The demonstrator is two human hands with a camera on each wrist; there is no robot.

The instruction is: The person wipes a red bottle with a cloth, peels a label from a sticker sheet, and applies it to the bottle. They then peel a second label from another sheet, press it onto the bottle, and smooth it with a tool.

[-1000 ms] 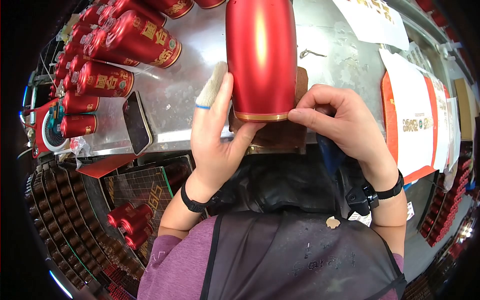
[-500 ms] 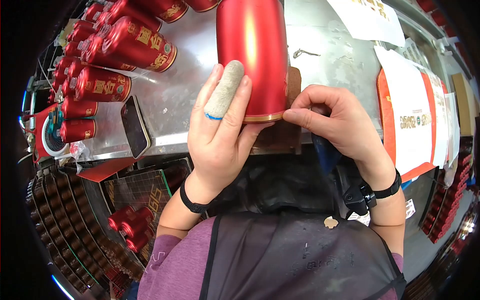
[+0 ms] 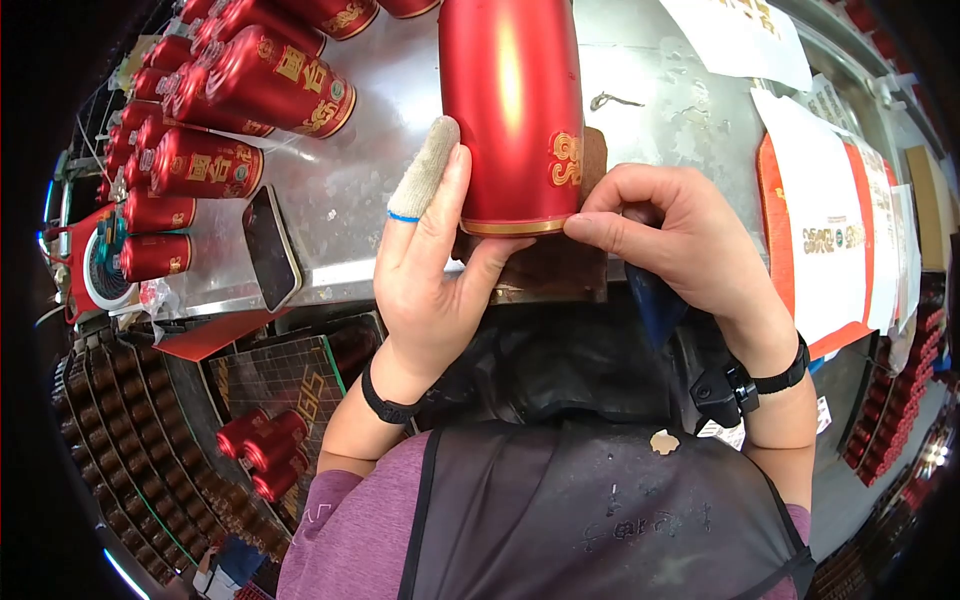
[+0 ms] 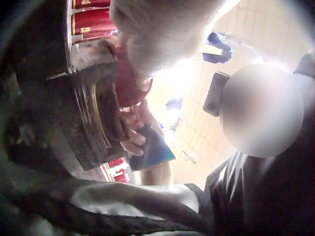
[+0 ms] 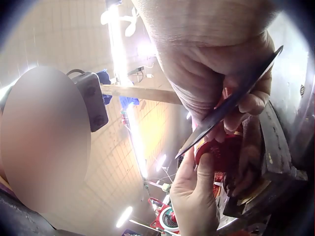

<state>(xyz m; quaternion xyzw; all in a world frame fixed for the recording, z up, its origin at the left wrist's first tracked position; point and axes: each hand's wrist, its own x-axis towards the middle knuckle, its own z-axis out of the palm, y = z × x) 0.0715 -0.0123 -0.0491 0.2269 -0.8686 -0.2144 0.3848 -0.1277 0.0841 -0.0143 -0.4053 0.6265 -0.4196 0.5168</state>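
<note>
A large red bottle (image 3: 510, 110) with a gold band round its base lies over a brown pad (image 3: 575, 262) at the table edge, base toward the person. The left hand (image 3: 430, 235), a knit cover on one finger, supports its left side, thumb at the base. At the right end of the gold band, the right hand (image 3: 680, 235) has its thumb and index finger on the rim. Its other fingers are curled round a dark flat blade-like tool (image 3: 655, 305), which also shows as a blade (image 5: 231, 103) in the right wrist view.
Several red bottles with gold lettering (image 3: 285, 82) stand or lean at the left, near a phone (image 3: 272, 247). White printed sheets on an orange-red stack (image 3: 780, 230) lie at the right. A small dark twisted strip (image 3: 616, 101) sits behind the bottle.
The bottle has turned, so gold lettering now shows on its right side. The left hand moved over the bottle and back to its left side; the right hand stays at the rim.
</note>
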